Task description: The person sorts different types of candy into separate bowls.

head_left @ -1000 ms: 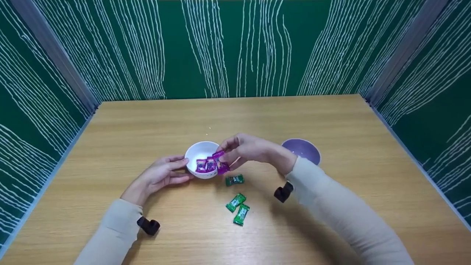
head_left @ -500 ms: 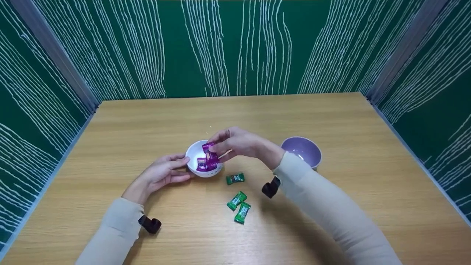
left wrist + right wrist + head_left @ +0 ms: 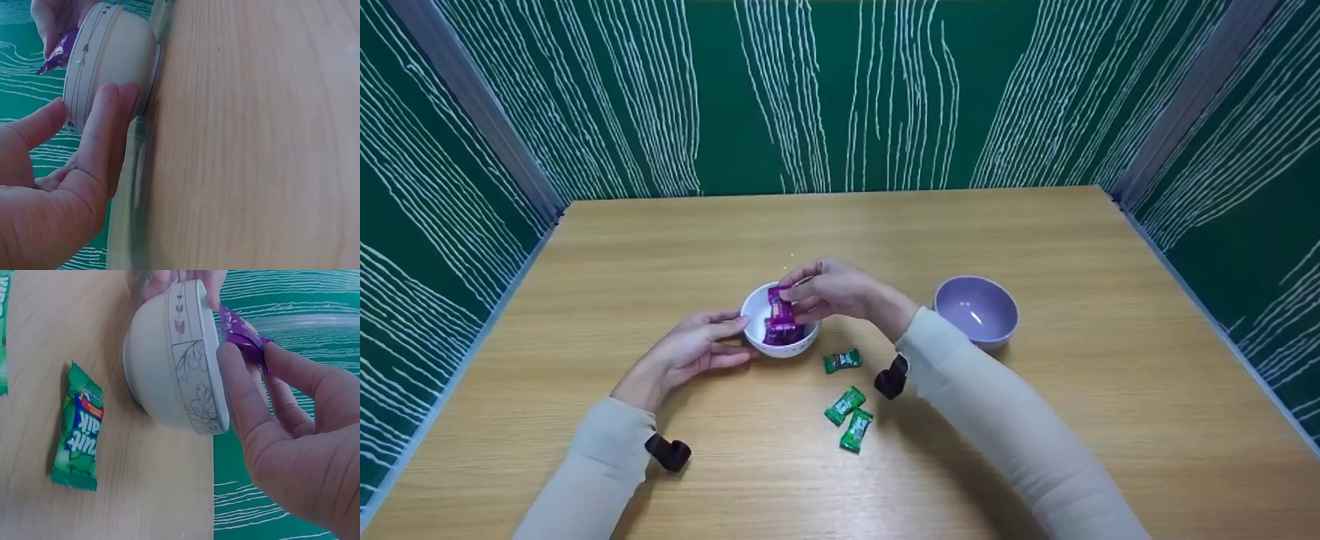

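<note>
Fingers of the right hand (image 3: 840, 289) are pinched on a purple sweet (image 3: 780, 309) over the white bowl (image 3: 790, 350), near the frame's centre; this bowl is gripped by the left hand (image 3: 697, 349).

Candies (image 3: 784, 334) inside the left bowl (image 3: 793, 350)

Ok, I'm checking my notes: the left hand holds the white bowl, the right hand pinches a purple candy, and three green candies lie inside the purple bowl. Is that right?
Not quite: the three green candies lie on the table, outside the purple bowl, as the head view shows. The left hand holds the white bowl, and the right hand pinches a purple candy.
</note>
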`<state>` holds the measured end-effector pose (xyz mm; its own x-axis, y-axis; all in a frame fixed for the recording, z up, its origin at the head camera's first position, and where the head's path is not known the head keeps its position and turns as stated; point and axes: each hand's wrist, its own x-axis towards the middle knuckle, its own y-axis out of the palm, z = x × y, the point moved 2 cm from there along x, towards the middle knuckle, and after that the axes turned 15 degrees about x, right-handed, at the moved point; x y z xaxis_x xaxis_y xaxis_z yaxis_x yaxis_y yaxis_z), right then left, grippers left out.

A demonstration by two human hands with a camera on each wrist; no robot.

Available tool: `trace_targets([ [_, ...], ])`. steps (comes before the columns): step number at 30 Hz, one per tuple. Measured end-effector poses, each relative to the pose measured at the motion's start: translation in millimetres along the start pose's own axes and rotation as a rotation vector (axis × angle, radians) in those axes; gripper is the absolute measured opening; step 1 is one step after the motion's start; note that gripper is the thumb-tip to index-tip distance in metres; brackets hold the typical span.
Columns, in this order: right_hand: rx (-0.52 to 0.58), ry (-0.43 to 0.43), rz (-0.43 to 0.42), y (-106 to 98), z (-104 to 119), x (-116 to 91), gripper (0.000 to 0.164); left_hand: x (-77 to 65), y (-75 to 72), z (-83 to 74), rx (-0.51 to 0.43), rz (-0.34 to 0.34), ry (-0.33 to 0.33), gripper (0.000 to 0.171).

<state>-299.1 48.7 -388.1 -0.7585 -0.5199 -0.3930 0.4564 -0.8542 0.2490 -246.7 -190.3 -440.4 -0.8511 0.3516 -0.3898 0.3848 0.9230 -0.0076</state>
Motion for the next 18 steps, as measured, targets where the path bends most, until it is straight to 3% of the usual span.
trace_targets([
  [6, 0.043, 0.008, -0.006, 0.7, -1.8, 6.0, 0.024, -0.3, 0.3, 0.3, 0.014, 0.002, 0.003, 0.063],
  [18, 0.025, -0.013, -0.011, 0.9, -1.6, 7.8, 0.029, -1.2, -0.1, 0.0, -0.008, 0.005, 0.009, 0.062],
])
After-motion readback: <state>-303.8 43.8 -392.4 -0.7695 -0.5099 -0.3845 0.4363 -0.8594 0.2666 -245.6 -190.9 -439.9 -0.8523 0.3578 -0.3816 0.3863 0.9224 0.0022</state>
